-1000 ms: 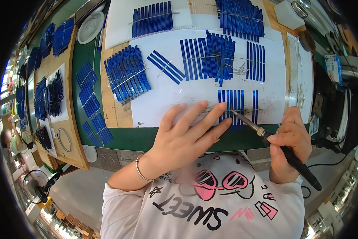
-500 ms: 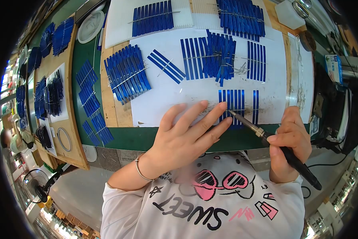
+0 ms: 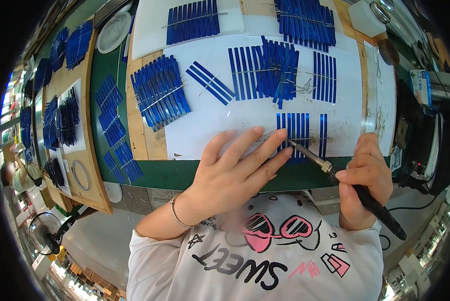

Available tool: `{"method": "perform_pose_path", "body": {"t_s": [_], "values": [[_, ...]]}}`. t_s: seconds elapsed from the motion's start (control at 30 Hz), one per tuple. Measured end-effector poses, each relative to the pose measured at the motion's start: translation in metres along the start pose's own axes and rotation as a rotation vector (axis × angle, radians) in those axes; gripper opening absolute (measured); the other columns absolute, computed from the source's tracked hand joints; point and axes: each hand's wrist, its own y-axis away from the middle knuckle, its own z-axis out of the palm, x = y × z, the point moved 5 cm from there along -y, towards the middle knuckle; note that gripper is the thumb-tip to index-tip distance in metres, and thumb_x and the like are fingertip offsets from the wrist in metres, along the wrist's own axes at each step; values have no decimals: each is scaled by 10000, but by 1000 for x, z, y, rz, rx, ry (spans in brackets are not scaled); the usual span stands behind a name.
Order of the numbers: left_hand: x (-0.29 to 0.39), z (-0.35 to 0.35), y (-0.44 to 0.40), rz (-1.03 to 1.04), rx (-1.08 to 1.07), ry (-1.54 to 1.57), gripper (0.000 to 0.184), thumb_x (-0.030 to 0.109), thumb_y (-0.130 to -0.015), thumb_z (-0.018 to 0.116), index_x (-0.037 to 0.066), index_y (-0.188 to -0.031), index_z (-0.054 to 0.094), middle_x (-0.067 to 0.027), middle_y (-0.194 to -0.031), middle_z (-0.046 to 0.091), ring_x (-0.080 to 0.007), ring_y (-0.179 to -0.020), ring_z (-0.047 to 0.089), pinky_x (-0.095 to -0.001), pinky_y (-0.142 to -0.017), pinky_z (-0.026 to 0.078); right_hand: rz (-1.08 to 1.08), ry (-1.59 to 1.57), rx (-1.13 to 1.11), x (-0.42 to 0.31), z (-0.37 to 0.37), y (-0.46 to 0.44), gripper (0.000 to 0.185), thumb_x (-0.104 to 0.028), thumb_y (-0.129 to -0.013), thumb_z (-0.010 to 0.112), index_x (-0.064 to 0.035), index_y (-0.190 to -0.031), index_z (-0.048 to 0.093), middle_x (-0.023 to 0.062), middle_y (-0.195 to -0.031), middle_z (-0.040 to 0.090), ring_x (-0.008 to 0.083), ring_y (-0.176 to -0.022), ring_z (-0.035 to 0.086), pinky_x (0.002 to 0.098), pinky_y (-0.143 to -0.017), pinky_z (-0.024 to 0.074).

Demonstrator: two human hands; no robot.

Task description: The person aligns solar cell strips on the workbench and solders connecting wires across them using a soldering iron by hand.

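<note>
My right hand grips the black handle of a soldering iron. Its metal tip points left, to the left side of a row of narrow blue strips with a thin wire across them. My left hand lies palm down with fingers spread. Its index and middle fingertips rest at the left edge of that row, close to the iron's tip; whether they press on the wire I cannot tell. A separate pair of blue strips lies just right of the row, on the same white sheet.
Several wired strip bundles lie around the sheet: a thick one at left, a loose pile and a small set. Loose wire pieces lie between them. A side table at left holds more bundles. A black cable runs at right.
Both hands and the iron hold nearly the same position. The sheet and strips appear shifted very slightly right. A small red light now shows on the dark equipment at right.
</note>
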Motion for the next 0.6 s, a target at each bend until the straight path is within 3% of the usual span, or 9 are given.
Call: {"method": "perform_pose_path", "body": {"t_s": [0.03,0.57,0.6], "values": [[0,0,0,14,-1,7,469,318,-786,733,213,-1240,680,8,-1407,583,-220,-1221,513,-397,-1027,330,-5,5,0,0,0,0,191,68,-609,651,-66,-723,577,17,-580,494,190,-538,388,352,-588,297],[1,1,0,13,-4,-17,471,325,-789,732,224,-1245,680,21,-1407,583,-215,-1221,510,-393,-1030,330,-13,5,2,-1,0,1,207,72,-599,662,-66,-710,556,16,-589,506,186,-538,381,353,-587,289],[1,1,0,3,-7,-25,414,316,-827,687,243,-1234,678,34,-1409,575,-186,-1223,510,-384,-1021,335,36,7,-8,1,-1,6,108,-77,-711,666,-80,-747,564,16,-595,466,191,-587,382,362,-607,286]]}}
